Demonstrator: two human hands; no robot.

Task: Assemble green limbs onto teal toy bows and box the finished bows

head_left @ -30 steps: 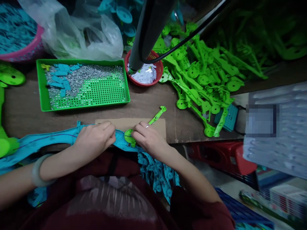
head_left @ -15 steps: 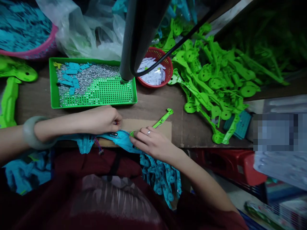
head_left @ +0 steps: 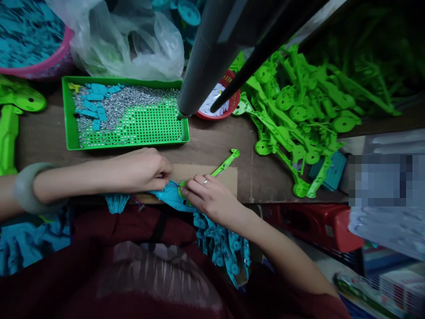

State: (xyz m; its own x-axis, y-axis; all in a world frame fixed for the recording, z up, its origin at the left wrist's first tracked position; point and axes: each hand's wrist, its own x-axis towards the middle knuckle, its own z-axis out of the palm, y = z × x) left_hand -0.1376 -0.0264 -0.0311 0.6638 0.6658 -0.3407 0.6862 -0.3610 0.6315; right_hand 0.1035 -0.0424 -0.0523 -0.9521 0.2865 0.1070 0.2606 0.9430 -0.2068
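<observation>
A blue plastic shell part (head_left: 174,196) lies along the front edge of the bench. My left hand (head_left: 149,170) is closed over it, fingertips pinched near thin wires; what they hold is too small to make out. My right hand (head_left: 210,195), a ring on one finger, grips the shell's right end, where a green plastic arm (head_left: 226,164) sticks out from under the fingers towards the back right. Thin coloured wires with a small connector (head_left: 141,206) dangle at the bench edge. Under the hands lies a piece of cardboard (head_left: 229,180).
A green tray (head_left: 149,128) holds many screws and small blue pieces. Over its right end hangs a grey cylindrical tool (head_left: 199,75), partly hiding a red basket (head_left: 236,99) of white strips. Green plastic parts (head_left: 299,110) pile up at right; a pink basket (head_left: 63,55) stands back left.
My left hand has shifted slightly right along the shell, and now covers more of it. The hanging tool appears further right over the red basket. My right hand stays nearly in place.
</observation>
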